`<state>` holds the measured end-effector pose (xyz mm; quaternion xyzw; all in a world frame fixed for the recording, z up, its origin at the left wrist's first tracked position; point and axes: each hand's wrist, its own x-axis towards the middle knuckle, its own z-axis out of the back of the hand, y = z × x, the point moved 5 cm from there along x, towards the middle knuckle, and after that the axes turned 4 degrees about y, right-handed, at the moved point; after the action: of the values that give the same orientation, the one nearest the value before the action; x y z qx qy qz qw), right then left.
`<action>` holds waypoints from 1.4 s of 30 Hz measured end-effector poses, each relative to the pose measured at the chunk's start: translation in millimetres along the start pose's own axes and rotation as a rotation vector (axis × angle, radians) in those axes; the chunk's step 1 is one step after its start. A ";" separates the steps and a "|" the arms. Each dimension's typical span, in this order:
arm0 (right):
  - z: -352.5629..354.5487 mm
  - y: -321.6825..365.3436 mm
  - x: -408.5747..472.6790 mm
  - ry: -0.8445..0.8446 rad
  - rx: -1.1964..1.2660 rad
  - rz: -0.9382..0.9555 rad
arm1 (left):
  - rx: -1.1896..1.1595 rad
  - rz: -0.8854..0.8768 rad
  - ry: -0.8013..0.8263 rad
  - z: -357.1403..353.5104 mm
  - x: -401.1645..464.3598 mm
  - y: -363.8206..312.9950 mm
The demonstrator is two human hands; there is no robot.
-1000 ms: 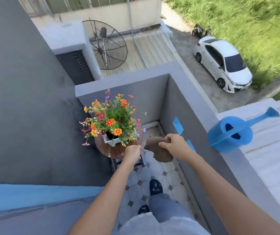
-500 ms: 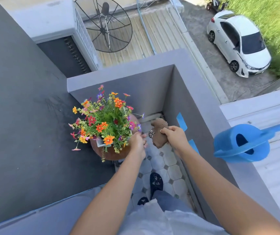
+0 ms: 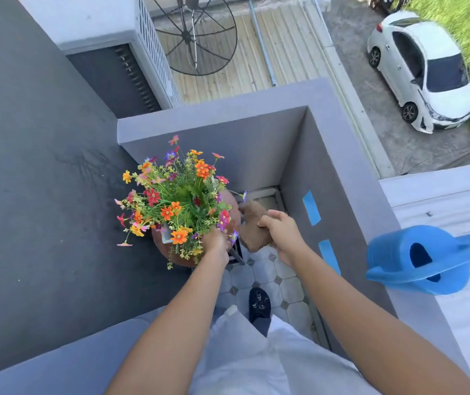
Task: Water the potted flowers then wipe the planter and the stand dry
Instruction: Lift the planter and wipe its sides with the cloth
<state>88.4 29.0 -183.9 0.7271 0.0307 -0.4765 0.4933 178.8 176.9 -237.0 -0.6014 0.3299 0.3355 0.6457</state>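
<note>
A bunch of orange, red and purple flowers (image 3: 176, 201) fills a round brown planter (image 3: 171, 253) on a dark metal stand (image 3: 236, 253), mostly hidden under the pot. My left hand (image 3: 215, 242) grips the planter's near right rim among the blooms. My right hand (image 3: 280, 230) holds a brown cloth (image 3: 253, 225) pressed against the planter's right side. A blue watering can (image 3: 418, 259) rests on the parapet ledge to the right, apart from both hands.
Grey parapet walls (image 3: 228, 121) box in a narrow balcony with a tiled floor (image 3: 268, 273). Blue tape strips (image 3: 312, 208) mark the right wall. My shoe (image 3: 259, 303) stands on the tiles. Beyond are a satellite dish (image 3: 194, 32) and a white car (image 3: 424, 69) far below.
My view tilted down and closer. My right hand carried the cloth left onto the planter's side; my left hand stayed on the rim.
</note>
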 end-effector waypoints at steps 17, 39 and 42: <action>-33.7 14.9 0.2 0.018 0.272 0.159 | -0.036 -0.147 0.042 29.9 -21.1 -60.8; -90.2 139.3 -109.8 0.010 -0.291 1.121 | 0.201 -0.447 0.347 17.2 -171.0 -192.1; -76.5 181.2 -102.7 -0.079 -0.225 1.106 | 0.188 -0.457 0.375 10.6 -183.4 -192.6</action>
<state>176.5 37.1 19.6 0.5597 -0.3226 -0.1679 0.7447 236.8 170.8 22.8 -0.6490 0.3292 0.0328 0.6851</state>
